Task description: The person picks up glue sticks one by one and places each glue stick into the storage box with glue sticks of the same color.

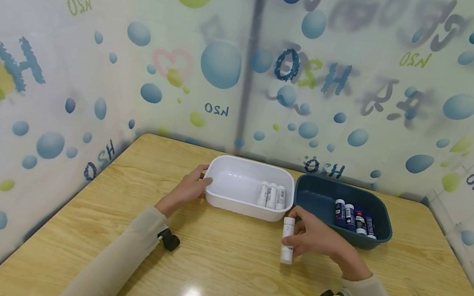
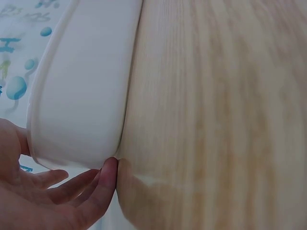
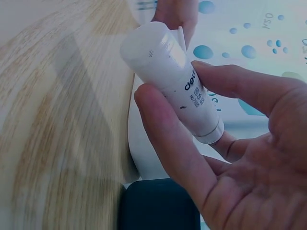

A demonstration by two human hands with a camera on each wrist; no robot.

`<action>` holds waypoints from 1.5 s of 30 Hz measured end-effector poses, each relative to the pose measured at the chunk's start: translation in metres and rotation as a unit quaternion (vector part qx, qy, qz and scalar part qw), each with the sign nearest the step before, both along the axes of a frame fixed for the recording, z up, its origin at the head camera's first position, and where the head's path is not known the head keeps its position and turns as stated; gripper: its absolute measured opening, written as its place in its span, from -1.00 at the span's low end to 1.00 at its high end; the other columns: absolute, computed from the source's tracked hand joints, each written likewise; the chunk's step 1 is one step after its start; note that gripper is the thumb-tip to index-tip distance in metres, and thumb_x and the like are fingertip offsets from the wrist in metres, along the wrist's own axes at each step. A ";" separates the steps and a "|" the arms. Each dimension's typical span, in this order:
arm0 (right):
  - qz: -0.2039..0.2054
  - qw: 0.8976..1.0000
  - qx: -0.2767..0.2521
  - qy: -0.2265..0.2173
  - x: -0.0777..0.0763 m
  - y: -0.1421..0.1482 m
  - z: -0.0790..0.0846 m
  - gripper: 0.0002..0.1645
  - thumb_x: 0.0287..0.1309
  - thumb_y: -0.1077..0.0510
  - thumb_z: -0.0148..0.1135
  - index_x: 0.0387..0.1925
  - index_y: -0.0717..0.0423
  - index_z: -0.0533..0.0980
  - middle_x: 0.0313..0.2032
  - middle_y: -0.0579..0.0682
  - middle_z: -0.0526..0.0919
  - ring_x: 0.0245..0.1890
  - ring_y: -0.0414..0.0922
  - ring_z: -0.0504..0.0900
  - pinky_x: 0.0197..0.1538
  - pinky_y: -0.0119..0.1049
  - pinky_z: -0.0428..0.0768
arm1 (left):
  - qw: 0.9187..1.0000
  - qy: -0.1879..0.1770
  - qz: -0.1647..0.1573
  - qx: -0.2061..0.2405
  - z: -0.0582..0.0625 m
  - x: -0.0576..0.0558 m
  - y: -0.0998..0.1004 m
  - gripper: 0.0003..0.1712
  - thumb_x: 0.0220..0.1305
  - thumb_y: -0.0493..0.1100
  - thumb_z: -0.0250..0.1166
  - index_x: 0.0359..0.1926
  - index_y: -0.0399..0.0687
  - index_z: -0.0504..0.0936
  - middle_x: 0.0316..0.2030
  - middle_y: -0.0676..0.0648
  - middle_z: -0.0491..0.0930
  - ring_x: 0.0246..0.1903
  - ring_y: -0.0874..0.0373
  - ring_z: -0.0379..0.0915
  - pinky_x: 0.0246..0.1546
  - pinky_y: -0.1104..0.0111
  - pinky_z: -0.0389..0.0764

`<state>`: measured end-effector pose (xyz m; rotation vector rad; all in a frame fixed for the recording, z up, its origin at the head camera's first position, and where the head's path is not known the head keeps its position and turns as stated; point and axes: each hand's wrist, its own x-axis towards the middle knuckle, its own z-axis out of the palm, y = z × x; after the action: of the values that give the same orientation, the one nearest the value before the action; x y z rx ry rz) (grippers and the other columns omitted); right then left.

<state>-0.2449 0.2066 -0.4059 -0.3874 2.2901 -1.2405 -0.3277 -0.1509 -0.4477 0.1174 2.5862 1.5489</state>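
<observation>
A white glue stick (image 1: 287, 241) with small dark print is pinched between the thumb and fingers of my right hand (image 1: 314, 235), just in front of the white basket's right corner. The right wrist view shows the glue stick (image 3: 180, 88) tilted, its cap on. My left hand (image 1: 187, 189) holds the left end of the white plastic basket (image 1: 227, 203). In the left wrist view, the fingers of the left hand (image 2: 62, 191) touch the basket's (image 2: 86, 86) outer end wall. Three white glue sticks (image 1: 272, 196) lie side by side at the right inside the basket.
A dark teal basket (image 1: 316, 199) stands against the white one's right side, holding several dark blue glue sticks (image 1: 350, 218) with white ends. Both sit on a wooden table (image 1: 216, 266) near its back edge. Bubble-patterned curtains (image 1: 223, 66) hang behind and beside the table.
</observation>
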 end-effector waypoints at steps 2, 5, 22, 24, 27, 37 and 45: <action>0.003 1.000 -0.003 0.006 0.000 0.000 0.001 -0.39 0.23 0.21 0.44 0.12 0.19 0.24 -0.23 0.19 0.60 -0.28 -0.03 0.69 -0.19 -0.12 0.79 | 1.000 0.001 0.001 -0.002 0.000 0.000 -0.001 -0.36 0.61 -0.07 -0.01 0.59 -0.09 0.14 0.24 -0.37 0.48 -0.02 -0.06 0.58 -0.19 0.31 0.67; 0.004 1.000 -0.004 0.012 0.000 0.000 0.003 -0.38 0.23 0.19 0.44 0.14 0.19 0.24 -0.23 0.18 0.60 -0.28 -0.03 0.69 -0.19 -0.12 0.79 | 1.000 0.003 0.001 -0.003 -0.001 0.000 -0.001 -0.36 0.61 -0.07 -0.01 0.58 -0.10 0.14 0.25 -0.38 0.48 -0.04 -0.06 0.59 -0.20 0.31 0.67; 0.030 0.998 -0.021 0.042 -0.023 -0.009 0.044 -0.37 0.32 0.21 0.36 0.21 0.29 0.19 -0.15 0.25 0.67 -0.25 -0.02 0.73 -0.11 0.08 0.77 | 1.000 -0.003 0.001 0.001 0.000 -0.001 0.000 -0.37 0.60 -0.06 0.02 0.57 -0.07 0.18 0.28 -0.36 0.48 0.03 -0.09 0.58 -0.14 0.27 0.69; 0.031 0.998 -0.021 0.042 -0.025 -0.011 0.051 -0.36 0.33 0.21 0.35 0.22 0.31 0.18 -0.13 0.27 0.67 -0.24 -0.01 0.74 -0.10 0.07 0.77 | 1.000 -0.001 0.000 0.001 0.001 -0.001 0.000 -0.37 0.60 -0.07 0.02 0.57 -0.08 0.18 0.27 -0.36 0.48 0.02 -0.08 0.59 -0.16 0.29 0.69; 0.030 0.998 -0.013 0.047 -0.029 -0.014 0.060 -0.34 0.34 0.20 0.34 0.25 0.31 0.16 -0.07 0.29 0.65 -0.22 -0.02 0.75 -0.08 0.03 0.78 | 1.000 0.001 0.000 0.001 0.001 0.000 0.000 -0.37 0.59 -0.07 0.02 0.57 -0.08 0.18 0.25 -0.36 0.49 0.01 -0.08 0.59 -0.17 0.30 0.68; 0.052 0.997 0.005 0.060 -0.057 -0.030 0.089 -0.41 0.37 0.21 0.30 0.21 0.27 0.16 -0.05 0.31 0.65 -0.19 -0.02 0.76 -0.04 0.00 0.78 | 1.000 0.006 0.002 0.000 0.001 0.000 -0.003 -0.37 0.59 -0.06 0.02 0.57 -0.07 0.18 0.24 -0.36 0.50 0.01 -0.08 0.58 -0.16 0.29 0.67; 0.047 0.997 0.018 0.064 -0.085 -0.046 0.101 -0.42 0.37 0.21 0.29 0.20 0.23 0.16 -0.04 0.33 0.62 -0.25 0.01 0.76 -0.02 0.02 0.77 | 1.000 0.005 0.003 0.003 -0.001 -0.002 -0.001 -0.38 0.59 -0.07 0.03 0.56 -0.07 0.20 0.23 -0.36 0.51 -0.02 -0.07 0.59 -0.21 0.33 0.67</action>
<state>-0.3301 0.1608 -0.3050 -0.5713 2.3681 -1.1563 -0.3299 -0.1524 -0.4490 0.1192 2.5912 1.5632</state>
